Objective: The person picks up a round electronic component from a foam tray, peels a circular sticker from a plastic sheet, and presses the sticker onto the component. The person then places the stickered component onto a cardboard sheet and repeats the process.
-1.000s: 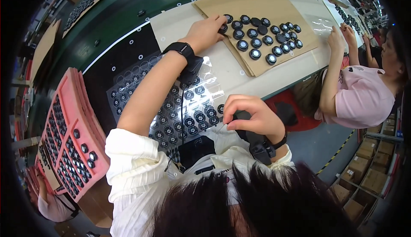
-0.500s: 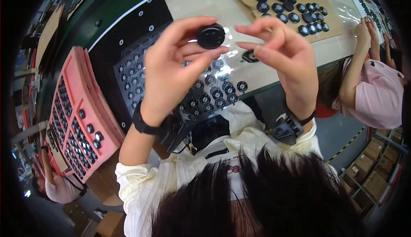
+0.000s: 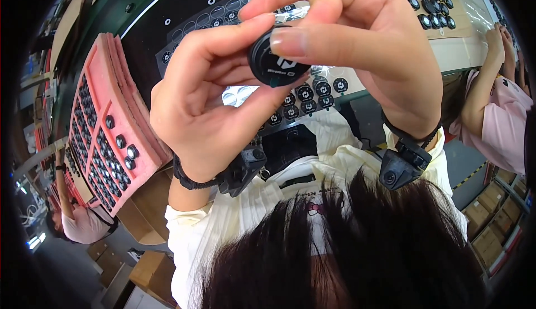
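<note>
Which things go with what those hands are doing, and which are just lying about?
Probably belong:
held black disc
clear label sheet
loose discs on cardboard
pink foam tray

Probably just about:
shelved boxes, right
brown box, lower left

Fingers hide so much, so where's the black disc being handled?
In the head view's upper centre, the black disc sits in the left hand, partly under the thumb of the right hand.
</note>
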Motion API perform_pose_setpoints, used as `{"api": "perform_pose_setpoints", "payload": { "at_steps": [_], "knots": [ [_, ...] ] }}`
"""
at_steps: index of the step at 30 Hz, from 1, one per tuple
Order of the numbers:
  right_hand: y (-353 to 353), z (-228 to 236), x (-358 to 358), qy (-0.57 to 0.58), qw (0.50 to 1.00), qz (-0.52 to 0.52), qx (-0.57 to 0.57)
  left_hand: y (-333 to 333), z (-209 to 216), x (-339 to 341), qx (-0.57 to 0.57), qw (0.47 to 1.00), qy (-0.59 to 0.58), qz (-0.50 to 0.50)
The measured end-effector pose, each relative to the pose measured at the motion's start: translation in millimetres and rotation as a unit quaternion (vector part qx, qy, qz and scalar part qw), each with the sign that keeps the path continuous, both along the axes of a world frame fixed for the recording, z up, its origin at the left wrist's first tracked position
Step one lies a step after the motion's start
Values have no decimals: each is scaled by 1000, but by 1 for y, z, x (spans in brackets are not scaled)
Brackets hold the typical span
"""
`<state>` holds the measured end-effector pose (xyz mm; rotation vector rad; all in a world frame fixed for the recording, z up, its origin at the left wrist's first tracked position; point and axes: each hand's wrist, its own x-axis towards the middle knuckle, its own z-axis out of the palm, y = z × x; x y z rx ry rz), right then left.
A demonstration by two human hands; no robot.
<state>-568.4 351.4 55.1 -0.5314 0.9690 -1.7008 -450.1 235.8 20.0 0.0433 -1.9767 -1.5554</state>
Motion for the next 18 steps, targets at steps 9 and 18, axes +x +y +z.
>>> {"api": "perform_pose_setpoints", "payload": {
  "at_steps": [9, 18],
  "knots": [
    [-11, -19, 3, 29, 998, -4, -47, 5, 3, 1, 27, 999, 17, 36],
    [-17, -29, 3, 119, 988, -1, -95, 4, -2, 3, 68, 994, 28, 86]
  ]
}}
